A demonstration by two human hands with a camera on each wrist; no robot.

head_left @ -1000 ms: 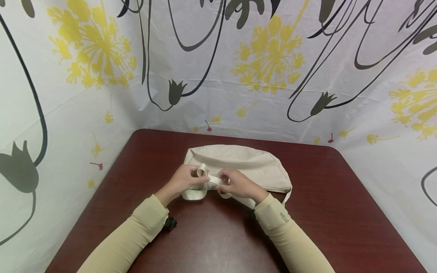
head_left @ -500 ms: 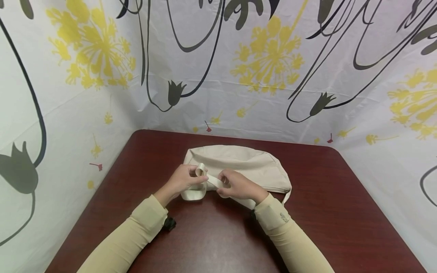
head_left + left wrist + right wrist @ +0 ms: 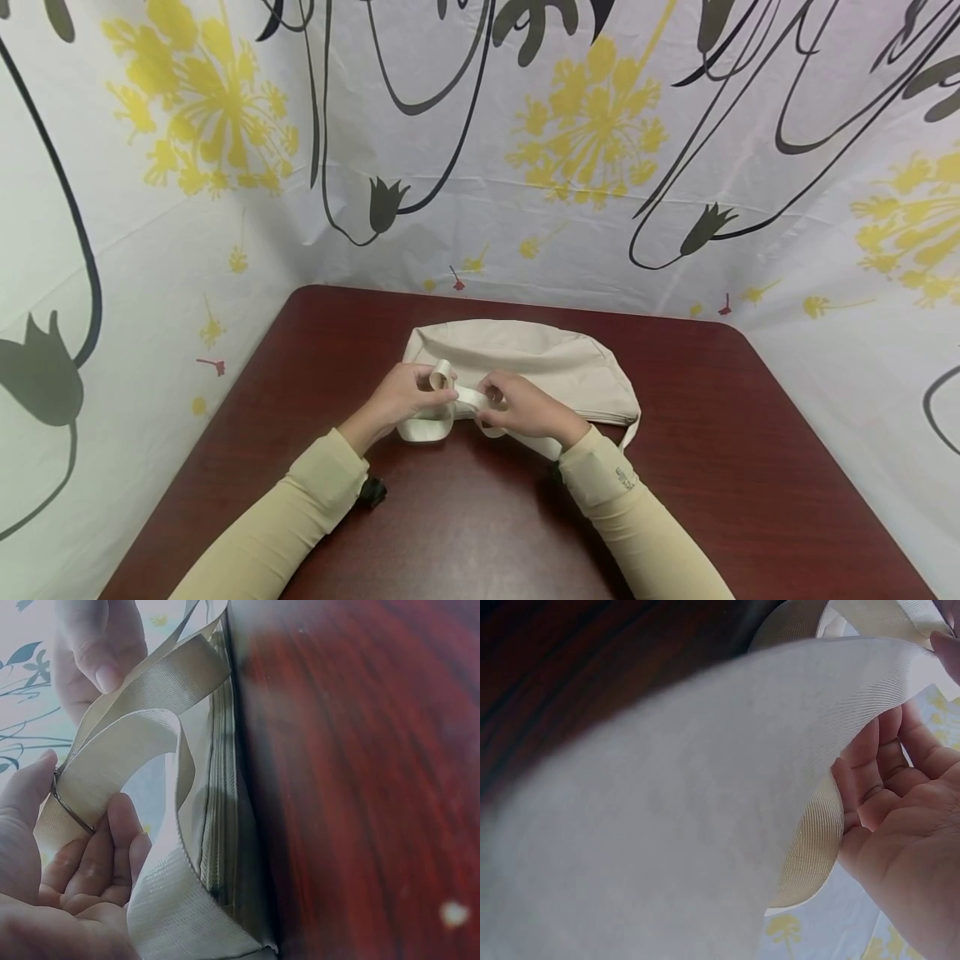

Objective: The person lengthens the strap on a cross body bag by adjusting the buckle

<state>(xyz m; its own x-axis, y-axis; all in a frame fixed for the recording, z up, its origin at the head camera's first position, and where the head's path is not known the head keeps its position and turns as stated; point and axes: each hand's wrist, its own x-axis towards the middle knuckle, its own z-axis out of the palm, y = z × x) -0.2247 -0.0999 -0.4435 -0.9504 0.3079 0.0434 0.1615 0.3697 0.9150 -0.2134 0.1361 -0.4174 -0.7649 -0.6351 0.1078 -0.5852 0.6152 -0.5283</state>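
Note:
A cream fabric bag (image 3: 525, 358) with a zipper (image 3: 219, 780) lies on the table. Its webbing strap (image 3: 169, 900) loops up between both hands. My left hand (image 3: 397, 396) pinches the strap at a thin metal slider (image 3: 73, 808), where the webbing doubles back into a small loop (image 3: 442, 373). My right hand (image 3: 528, 408), a short way to the right, holds another stretch of webbing between thumb and fingers. Close to the right wrist camera, a wide blurred run of strap (image 3: 667, 802) passes in front of the right palm (image 3: 915, 832).
The dark red table (image 3: 480, 533) reaches up to a white patterned sheet (image 3: 465, 150), which hangs behind and on both sides. A small black object (image 3: 371, 492) shows beside the left cuff. The strap's far end (image 3: 632, 433) hangs off the bag's right side.
Half a second ago the strap between the hands ran straighter, slanting down to the right hand. It bows again now, with a loop below the right fingers. Both hands stay nearly in place.

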